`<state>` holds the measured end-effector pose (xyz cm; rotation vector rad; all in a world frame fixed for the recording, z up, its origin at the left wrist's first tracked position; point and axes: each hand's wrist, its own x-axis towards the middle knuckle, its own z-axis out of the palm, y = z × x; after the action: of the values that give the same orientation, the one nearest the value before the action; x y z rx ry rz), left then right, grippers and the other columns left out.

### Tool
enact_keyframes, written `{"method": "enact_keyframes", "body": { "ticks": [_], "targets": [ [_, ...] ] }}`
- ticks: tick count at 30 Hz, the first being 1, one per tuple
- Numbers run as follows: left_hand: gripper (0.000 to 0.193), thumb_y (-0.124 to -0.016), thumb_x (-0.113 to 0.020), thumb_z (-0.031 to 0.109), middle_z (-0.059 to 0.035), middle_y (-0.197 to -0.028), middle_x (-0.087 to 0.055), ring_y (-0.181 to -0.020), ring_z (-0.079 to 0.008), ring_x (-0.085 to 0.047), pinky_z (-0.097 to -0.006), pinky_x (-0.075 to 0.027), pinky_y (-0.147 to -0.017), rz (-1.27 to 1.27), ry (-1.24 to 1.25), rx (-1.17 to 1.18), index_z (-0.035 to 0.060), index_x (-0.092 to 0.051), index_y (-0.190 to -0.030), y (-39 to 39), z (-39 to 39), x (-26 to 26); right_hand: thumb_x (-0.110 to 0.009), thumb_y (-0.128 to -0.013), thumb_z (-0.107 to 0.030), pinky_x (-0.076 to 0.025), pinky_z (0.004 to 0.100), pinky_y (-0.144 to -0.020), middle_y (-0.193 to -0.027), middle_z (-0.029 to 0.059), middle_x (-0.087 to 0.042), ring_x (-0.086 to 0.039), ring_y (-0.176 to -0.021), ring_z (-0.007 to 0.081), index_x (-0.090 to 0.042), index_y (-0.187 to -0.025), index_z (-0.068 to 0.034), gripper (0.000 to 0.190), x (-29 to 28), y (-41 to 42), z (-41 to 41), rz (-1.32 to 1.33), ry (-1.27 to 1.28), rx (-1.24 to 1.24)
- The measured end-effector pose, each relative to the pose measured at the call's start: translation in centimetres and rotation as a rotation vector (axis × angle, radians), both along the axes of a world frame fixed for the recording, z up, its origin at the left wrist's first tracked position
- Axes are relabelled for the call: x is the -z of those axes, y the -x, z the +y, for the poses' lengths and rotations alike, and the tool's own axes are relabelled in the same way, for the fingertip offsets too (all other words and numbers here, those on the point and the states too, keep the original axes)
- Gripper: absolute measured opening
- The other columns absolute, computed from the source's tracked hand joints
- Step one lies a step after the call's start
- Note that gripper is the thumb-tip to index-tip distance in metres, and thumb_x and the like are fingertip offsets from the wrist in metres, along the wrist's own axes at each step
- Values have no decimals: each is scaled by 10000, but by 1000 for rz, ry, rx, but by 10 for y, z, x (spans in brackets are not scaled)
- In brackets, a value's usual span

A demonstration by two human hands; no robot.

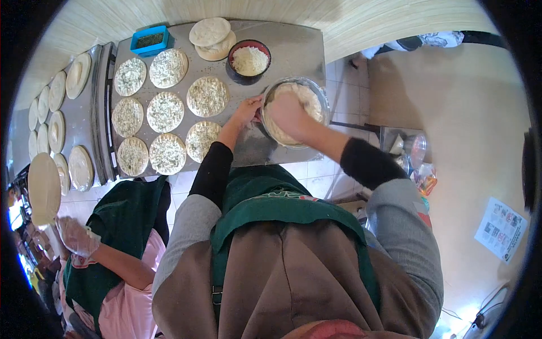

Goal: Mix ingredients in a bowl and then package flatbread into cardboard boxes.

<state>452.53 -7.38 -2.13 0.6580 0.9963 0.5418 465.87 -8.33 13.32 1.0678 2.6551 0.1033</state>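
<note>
A metal bowl [326, 101] of pale, thick, creamy mixture [312, 96] stands at the right end of a steel table [292, 40]. My left hand [247, 112] grips its left side at the rim. Inside the bowl is my right hand [289, 113], blurred, its fingers hidden against the mixture; whether it holds anything is unclear. Just behind, a dark bowl with a red inside [267, 49] contains white crumbly grated food [250, 60]. To the left lie several flat dough rounds, such as this one [208, 96], topped with white shreds and green flecks.
At the back are a blue tub [135, 43] of dried green herbs and two stacked plain dough rounds [210, 31]. On my left a co-worker's gloved hand [78, 237] is by a raised dough round [44, 189]. More rounds cover a second steel table [87, 123].
</note>
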Motion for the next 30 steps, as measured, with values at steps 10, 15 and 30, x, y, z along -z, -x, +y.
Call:
{"method": "enact_keyframes", "body": {
  "ticks": [10, 15, 30],
  "targets": [
    [456, -899, -458, 303, -28, -816, -595, -652, -113, -569, -274, -489, -626, -27, -70, -37, 98, -425, -1305, 7, -9, 9, -528, -770, -129, -468, 399, -579, -704, 106, -588, -603, -684, 269, -650, -947, -170, 218, -87, -114, -46, -42, 125, 305],
    [478, -907, -431, 408, -45, -963, -573, -789, -138, -563, -319, -464, -730, 7, 91, -298, 97, -456, -1269, -2, -39, 4, -501, -777, -117, -469, 405, -581, -777, 119, -581, -593, -683, 282, -595, -1090, -193, 335, -33, -120, -76, -43, 90, 694],
    [433, -914, -441, 399, -61, -855, -577, -799, -165, -548, -294, -439, -726, 629, -533, -517, 33, -532, -1127, 3, 33, -14, -514, -777, -52, -411, 401, -783, -997, 205, -499, -527, -872, 341, -579, -1105, -51, 335, 9, -140, -145, 448, -144, 855]
  ]
}}
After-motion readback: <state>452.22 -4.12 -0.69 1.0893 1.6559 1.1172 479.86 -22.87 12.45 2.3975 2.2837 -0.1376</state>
